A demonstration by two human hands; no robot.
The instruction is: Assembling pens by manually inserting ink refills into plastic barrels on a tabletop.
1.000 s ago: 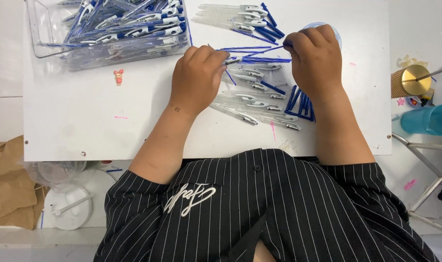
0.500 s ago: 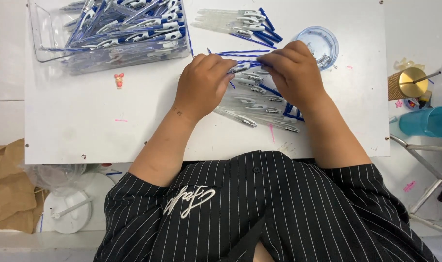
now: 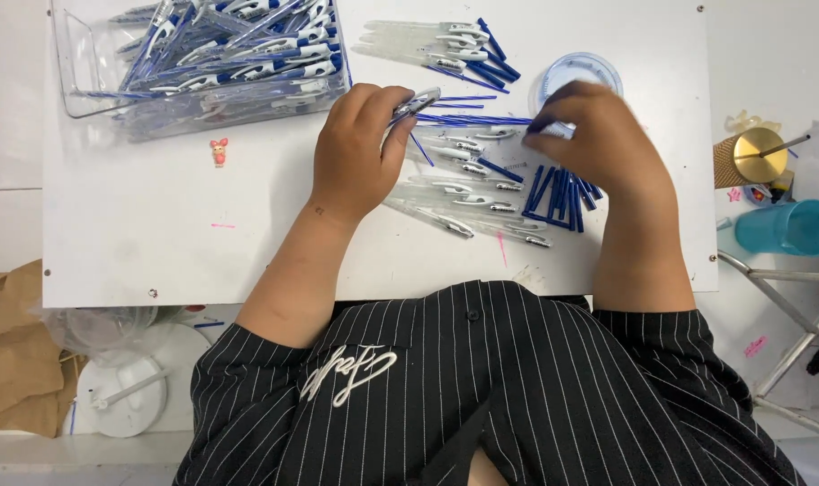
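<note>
My left hand (image 3: 360, 148) grips a clear pen barrel with a blue clip (image 3: 416, 103), its tip sticking out past my fingers. My right hand (image 3: 591, 135) is closed over the end of a thin blue refill (image 3: 481, 119) that runs between both hands. Under my hands lie several clear pen barrels (image 3: 468, 211) in a loose row. A bunch of blue pen caps (image 3: 561, 193) lies just below my right hand. Everything rests on a white board (image 3: 247, 234).
A clear plastic box (image 3: 211, 63) full of finished blue and clear pens stands at the top left. More pen parts (image 3: 445, 45) lie at the top middle, beside a round clear lid (image 3: 579, 70). A teal cup (image 3: 787, 227) and a gold-topped holder (image 3: 756, 153) stand at the right.
My two hands were close together over the pens. Now they have drawn apart, the right one sliding rightward along the blue refill while the left keeps the barrel.
</note>
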